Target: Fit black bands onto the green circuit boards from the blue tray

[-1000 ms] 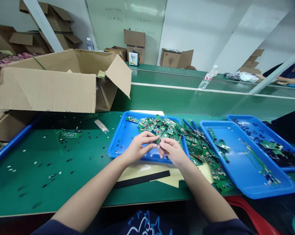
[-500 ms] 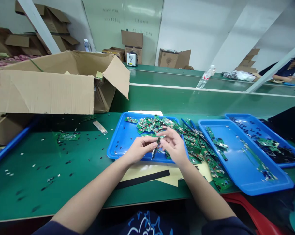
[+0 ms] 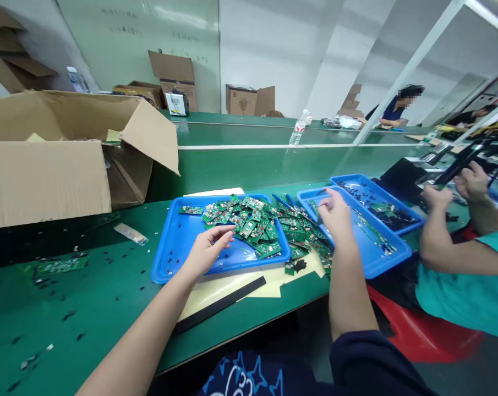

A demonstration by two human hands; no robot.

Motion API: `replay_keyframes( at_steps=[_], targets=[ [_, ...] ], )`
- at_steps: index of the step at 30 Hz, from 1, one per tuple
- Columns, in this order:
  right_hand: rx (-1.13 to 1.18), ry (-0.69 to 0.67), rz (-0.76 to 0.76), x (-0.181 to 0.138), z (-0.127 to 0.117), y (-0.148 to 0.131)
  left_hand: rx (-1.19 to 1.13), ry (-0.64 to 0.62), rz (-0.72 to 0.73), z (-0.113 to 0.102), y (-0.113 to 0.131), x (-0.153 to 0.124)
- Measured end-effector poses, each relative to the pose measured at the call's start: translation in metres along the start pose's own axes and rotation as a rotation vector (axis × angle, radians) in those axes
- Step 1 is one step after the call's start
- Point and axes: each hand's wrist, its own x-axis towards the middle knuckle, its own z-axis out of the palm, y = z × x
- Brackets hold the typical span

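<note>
My left hand hovers over the near edge of a blue tray. Its fingers are stretched toward a heap of small green circuit boards, and nothing shows in them. My right hand is out to the right, over the left rim of a second blue tray. Its back faces me and its fingers are bent down in a pinch; what they hold is hidden. More green boards lie spilled on the table between the two trays.
An open cardboard box stands at the left. A black strip on yellow paper lies at the table's front edge. Beyond is a third blue tray. A co-worker in teal handles a black tool at the right.
My hands have parted: the right one swung from the middle tray to the second tray, while the left one stays over the first tray with fingers now stretched out. My view turned right, showing the co-worker.
</note>
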Motion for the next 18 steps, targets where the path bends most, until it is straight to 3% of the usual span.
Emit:
replay_keyframes(
  at_steps=[4, 8, 11, 15, 18],
  targets=[
    [-0.147, 0.054, 0.13, 0.015, -0.025, 0.045, 0.075, 0.056, 0.004, -0.003, -0.002, 0.005],
    [-0.137, 0.003, 0.119, 0.008, -0.028, 0.052, 0.092, 0.071, 0.009, -0.004, -0.004, 0.008],
    [-0.071, -0.055, 0.058, -0.018, -0.026, 0.04, 0.099, 0.087, 0.012, -0.007, -0.006, 0.009],
    [0.03, -0.26, -0.031, -0.078, -0.02, 0.025, 0.118, 0.119, 0.031, -0.011, -0.007, 0.011],
    [0.028, -0.339, -0.031, -0.114, -0.014, 0.025, 0.139, 0.133, 0.049, -0.013, -0.008, 0.013]
  ],
)
